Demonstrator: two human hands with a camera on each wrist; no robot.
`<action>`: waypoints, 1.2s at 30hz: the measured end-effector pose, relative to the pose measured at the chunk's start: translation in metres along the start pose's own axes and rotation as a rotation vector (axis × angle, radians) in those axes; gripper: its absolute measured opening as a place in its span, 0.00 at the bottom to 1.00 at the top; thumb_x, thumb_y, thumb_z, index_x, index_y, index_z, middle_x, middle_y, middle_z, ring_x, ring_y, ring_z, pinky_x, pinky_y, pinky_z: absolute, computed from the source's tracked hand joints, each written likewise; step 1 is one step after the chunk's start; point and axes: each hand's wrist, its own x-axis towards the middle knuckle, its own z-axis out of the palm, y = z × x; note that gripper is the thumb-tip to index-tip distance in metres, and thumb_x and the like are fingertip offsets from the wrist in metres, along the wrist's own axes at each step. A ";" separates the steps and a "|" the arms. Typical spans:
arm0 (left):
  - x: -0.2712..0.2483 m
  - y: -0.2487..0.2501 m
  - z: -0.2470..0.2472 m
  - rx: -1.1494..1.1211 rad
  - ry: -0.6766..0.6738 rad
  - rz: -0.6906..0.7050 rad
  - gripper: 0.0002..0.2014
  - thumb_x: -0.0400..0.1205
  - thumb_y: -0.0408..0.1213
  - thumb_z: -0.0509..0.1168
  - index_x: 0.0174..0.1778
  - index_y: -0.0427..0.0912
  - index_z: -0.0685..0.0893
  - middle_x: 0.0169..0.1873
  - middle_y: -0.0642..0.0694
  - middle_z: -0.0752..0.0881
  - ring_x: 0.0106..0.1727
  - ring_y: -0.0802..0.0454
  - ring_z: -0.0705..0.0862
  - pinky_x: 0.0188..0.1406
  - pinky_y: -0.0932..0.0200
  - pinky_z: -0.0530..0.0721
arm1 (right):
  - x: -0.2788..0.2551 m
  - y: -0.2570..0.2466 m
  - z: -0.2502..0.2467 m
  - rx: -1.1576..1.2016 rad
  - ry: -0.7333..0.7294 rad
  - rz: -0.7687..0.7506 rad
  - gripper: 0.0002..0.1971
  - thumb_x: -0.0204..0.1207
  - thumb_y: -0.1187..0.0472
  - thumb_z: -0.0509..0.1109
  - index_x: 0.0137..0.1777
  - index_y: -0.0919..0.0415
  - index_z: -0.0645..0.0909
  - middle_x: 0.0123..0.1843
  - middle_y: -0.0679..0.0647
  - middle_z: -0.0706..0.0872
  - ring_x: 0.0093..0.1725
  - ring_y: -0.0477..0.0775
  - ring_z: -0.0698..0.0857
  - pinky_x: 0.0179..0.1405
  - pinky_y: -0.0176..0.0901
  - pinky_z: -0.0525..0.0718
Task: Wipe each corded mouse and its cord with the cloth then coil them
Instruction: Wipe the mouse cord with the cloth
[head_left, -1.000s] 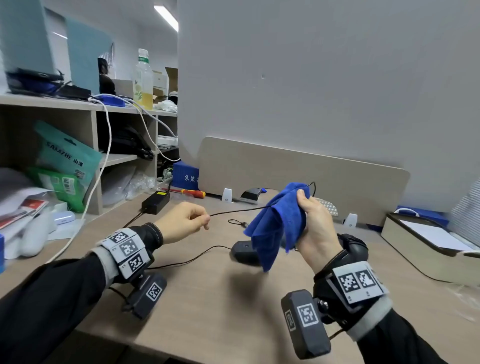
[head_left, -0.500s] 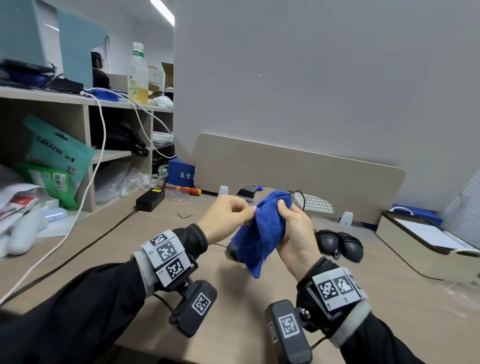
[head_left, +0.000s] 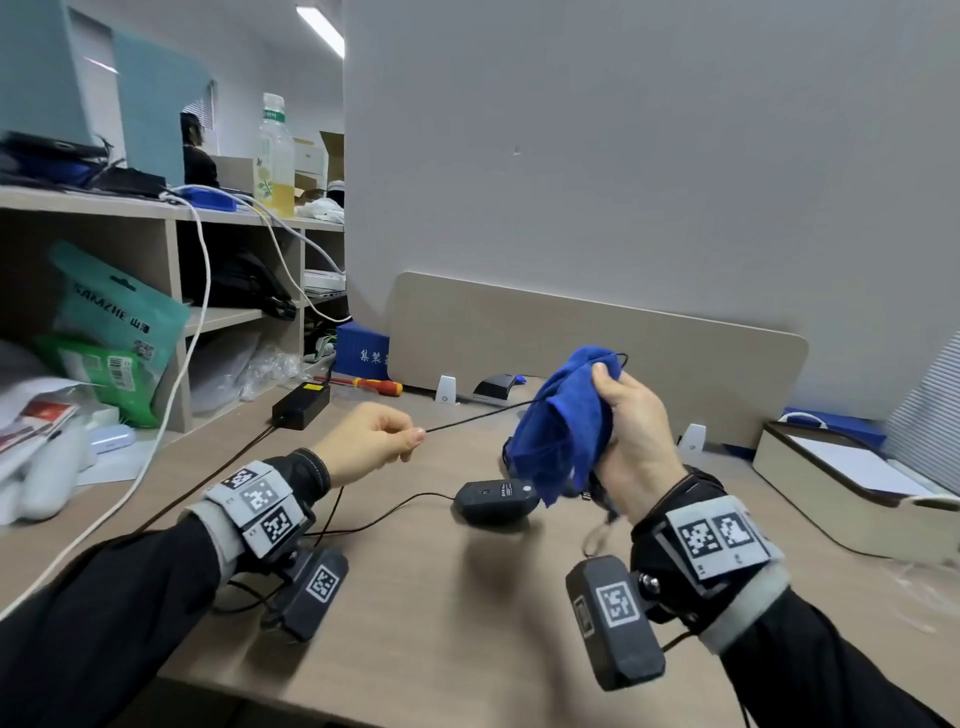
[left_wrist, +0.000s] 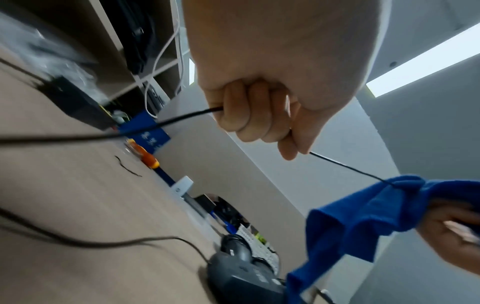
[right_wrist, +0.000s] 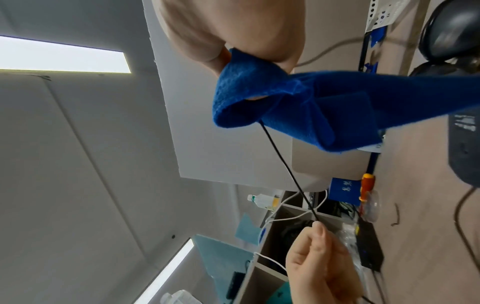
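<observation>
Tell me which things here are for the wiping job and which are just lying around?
For the job:
blue cloth, held by the right hand
black cord, pinched by the left hand
black mouse on the desk

Just lying about:
screwdriver
black power adapter
bottle on the shelf
green packet

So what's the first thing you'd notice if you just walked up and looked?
The bright blue cloth bunched in the right hand, held up above the desk. A thin black cord stretches tight from the cloth to the left hand, which pinches it. Just below the cloth, a black mouse lies flipped on the desk, with its underside label showing.
</observation>
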 end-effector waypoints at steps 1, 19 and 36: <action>0.002 -0.003 0.002 0.009 -0.051 -0.061 0.15 0.88 0.34 0.63 0.34 0.38 0.82 0.23 0.52 0.79 0.21 0.64 0.73 0.22 0.71 0.70 | -0.001 0.004 0.001 -0.030 -0.012 0.001 0.09 0.87 0.65 0.61 0.51 0.65 0.84 0.47 0.61 0.87 0.45 0.60 0.85 0.53 0.54 0.84; 0.009 0.035 0.043 0.036 -0.032 0.256 0.13 0.86 0.32 0.65 0.36 0.44 0.88 0.30 0.44 0.82 0.31 0.59 0.73 0.34 0.63 0.71 | 0.009 0.016 -0.023 -0.010 0.128 0.092 0.08 0.87 0.65 0.63 0.55 0.66 0.83 0.61 0.69 0.87 0.58 0.69 0.88 0.66 0.67 0.83; 0.014 0.052 0.079 0.057 -0.095 0.205 0.10 0.82 0.43 0.70 0.42 0.40 0.90 0.31 0.51 0.88 0.32 0.58 0.82 0.35 0.64 0.79 | -0.007 0.041 -0.034 -0.054 0.031 0.072 0.12 0.87 0.69 0.57 0.50 0.69 0.83 0.43 0.63 0.87 0.41 0.59 0.87 0.47 0.51 0.86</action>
